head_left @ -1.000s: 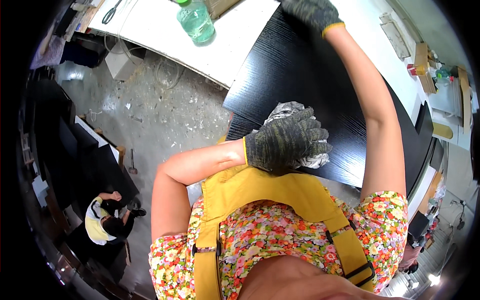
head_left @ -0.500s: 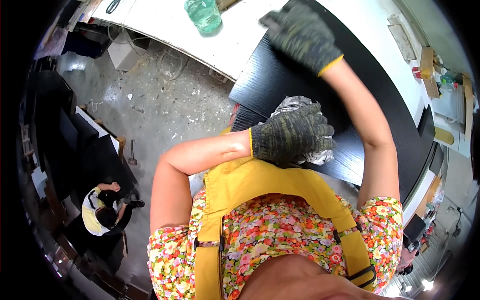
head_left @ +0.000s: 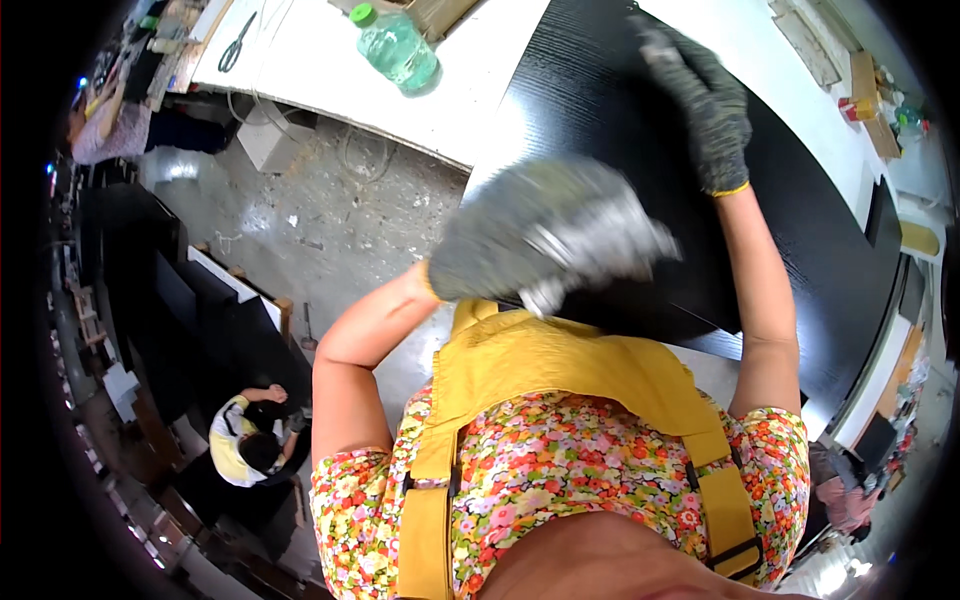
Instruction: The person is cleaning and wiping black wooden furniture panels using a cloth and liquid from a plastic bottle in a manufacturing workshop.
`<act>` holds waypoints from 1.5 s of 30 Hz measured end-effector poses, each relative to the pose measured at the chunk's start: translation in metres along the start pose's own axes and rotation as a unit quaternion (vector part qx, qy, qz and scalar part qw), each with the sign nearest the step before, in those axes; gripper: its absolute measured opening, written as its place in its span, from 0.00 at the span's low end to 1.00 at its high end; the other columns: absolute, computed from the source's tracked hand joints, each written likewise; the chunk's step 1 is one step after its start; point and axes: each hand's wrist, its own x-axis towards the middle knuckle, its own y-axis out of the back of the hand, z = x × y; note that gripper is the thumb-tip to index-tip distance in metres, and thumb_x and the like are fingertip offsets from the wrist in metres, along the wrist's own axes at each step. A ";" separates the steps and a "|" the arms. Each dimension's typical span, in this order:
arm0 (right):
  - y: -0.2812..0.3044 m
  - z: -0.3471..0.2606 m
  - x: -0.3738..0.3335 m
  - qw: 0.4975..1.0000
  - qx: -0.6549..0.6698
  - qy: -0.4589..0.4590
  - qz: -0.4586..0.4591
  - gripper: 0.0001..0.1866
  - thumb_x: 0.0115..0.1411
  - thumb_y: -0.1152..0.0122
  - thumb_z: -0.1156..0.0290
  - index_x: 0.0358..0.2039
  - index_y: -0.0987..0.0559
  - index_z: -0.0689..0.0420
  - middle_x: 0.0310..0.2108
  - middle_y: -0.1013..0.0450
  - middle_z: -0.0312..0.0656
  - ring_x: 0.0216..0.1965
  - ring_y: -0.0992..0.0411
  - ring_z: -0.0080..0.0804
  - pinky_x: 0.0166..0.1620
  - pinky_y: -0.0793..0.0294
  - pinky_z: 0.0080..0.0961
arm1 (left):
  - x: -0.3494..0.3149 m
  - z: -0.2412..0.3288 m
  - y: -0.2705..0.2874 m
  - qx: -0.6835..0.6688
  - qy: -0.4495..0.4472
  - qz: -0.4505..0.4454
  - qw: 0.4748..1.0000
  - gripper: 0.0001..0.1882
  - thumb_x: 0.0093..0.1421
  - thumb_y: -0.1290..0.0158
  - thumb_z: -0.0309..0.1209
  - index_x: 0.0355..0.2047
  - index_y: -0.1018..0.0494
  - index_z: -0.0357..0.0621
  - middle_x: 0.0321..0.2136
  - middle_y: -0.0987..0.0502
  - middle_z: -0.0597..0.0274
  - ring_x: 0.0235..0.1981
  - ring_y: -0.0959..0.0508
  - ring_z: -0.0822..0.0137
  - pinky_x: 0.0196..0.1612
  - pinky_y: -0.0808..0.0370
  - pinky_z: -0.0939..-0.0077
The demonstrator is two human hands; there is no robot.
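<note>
My left hand [head_left: 540, 220], in a dark grey knit glove with a yellow cuff, is blurred by motion and closed round a crumpled grey-white rag [head_left: 610, 240]. Hand and rag are over the near part of a black wood-grain panel [head_left: 640, 130]. In a matching glove, my right hand [head_left: 710, 115] is at the panel's far part, its fingers stretched out toward the far edge. Nothing shows in its grip. The glove's fingertips look pale and worn.
The panel lies on a white worktable [head_left: 460, 110]. At the table's left part are a green-capped bottle [head_left: 400, 50], a cardboard box [head_left: 437, 15] and scissors [head_left: 237, 45]. One person [head_left: 245, 445] is low at the left among black panels; others are at the picture's edges.
My left hand has lifted and swung left with the rag. My right hand has moved rightward across the panel. The view has shifted, bringing the bottle's cap and the scissors into sight.
</note>
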 end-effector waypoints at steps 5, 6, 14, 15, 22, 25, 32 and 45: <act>0.056 0.065 0.007 0.980 0.112 -0.099 0.129 0.20 0.62 0.36 0.65 0.53 0.21 0.57 0.45 0.22 0.38 0.47 0.26 0.23 0.55 0.31 0.22 | 0.000 -0.027 0.047 0.035 0.234 0.174 0.956 0.38 0.49 0.31 0.31 0.61 0.34 0.44 0.55 0.27 0.56 0.55 0.26 0.61 0.58 0.27 0.68; 0.047 0.058 0.004 0.990 0.022 -0.075 0.119 0.21 0.61 0.36 0.64 0.54 0.21 0.55 0.46 0.22 0.38 0.48 0.27 0.24 0.56 0.31 0.22 | 0.009 -0.045 0.048 0.213 0.076 0.123 0.966 0.39 0.49 0.32 0.31 0.61 0.34 0.45 0.60 0.32 0.53 0.60 0.31 0.59 0.62 0.31 0.65; 0.046 0.052 0.004 0.995 -0.045 -0.056 0.075 0.22 0.60 0.35 0.61 0.55 0.21 0.51 0.50 0.23 0.39 0.53 0.28 0.26 0.59 0.34 0.24 | 0.167 -0.090 0.090 0.048 0.241 0.177 0.953 0.34 0.56 0.39 0.34 0.61 0.36 0.35 0.44 0.23 0.49 0.45 0.23 0.65 0.46 0.25 0.75; 0.044 0.051 0.006 0.995 -0.045 -0.057 0.072 0.22 0.60 0.35 0.61 0.55 0.21 0.51 0.50 0.23 0.39 0.53 0.28 0.26 0.59 0.34 0.24 | 0.174 -0.107 0.092 0.037 0.200 0.190 0.960 0.35 0.54 0.37 0.34 0.60 0.36 0.35 0.44 0.24 0.50 0.44 0.24 0.66 0.45 0.26 0.76; 0.027 0.027 0.011 0.988 0.058 -0.105 0.096 0.20 0.60 0.35 0.72 0.52 0.23 0.64 0.46 0.23 0.40 0.49 0.27 0.26 0.55 0.30 0.22 | 0.075 -0.105 0.071 0.149 0.047 0.206 0.966 0.26 0.53 0.36 0.36 0.53 0.25 0.47 0.58 0.30 0.53 0.57 0.28 0.58 0.58 0.30 0.70; 0.027 0.025 0.009 0.985 0.077 -0.092 0.122 0.18 0.61 0.36 0.72 0.51 0.23 0.64 0.45 0.22 0.41 0.48 0.26 0.27 0.55 0.29 0.23 | 0.006 -0.056 0.045 0.047 0.202 0.213 0.955 0.41 0.52 0.36 0.38 0.65 0.38 0.43 0.59 0.29 0.51 0.59 0.29 0.59 0.61 0.32 0.68; -0.017 -0.013 0.038 0.943 -0.307 0.119 0.036 0.14 0.60 0.41 0.58 0.43 0.18 0.49 0.37 0.24 0.47 0.42 0.25 0.46 0.47 0.25 0.36 | -0.089 -0.015 0.031 0.062 0.289 0.256 0.920 0.37 0.47 0.34 0.23 0.60 0.31 0.44 0.55 0.25 0.55 0.54 0.25 0.62 0.58 0.29 0.68; -0.030 0.050 0.068 0.838 -0.520 0.165 -0.020 0.12 0.57 0.50 0.60 0.31 0.20 0.51 0.30 0.23 0.45 0.36 0.27 0.46 0.43 0.26 0.42 | 0.061 -0.027 0.044 0.331 -0.089 -0.137 0.929 0.32 0.46 0.35 0.36 0.54 0.26 0.45 0.53 0.25 0.53 0.58 0.28 0.47 0.64 0.37 0.54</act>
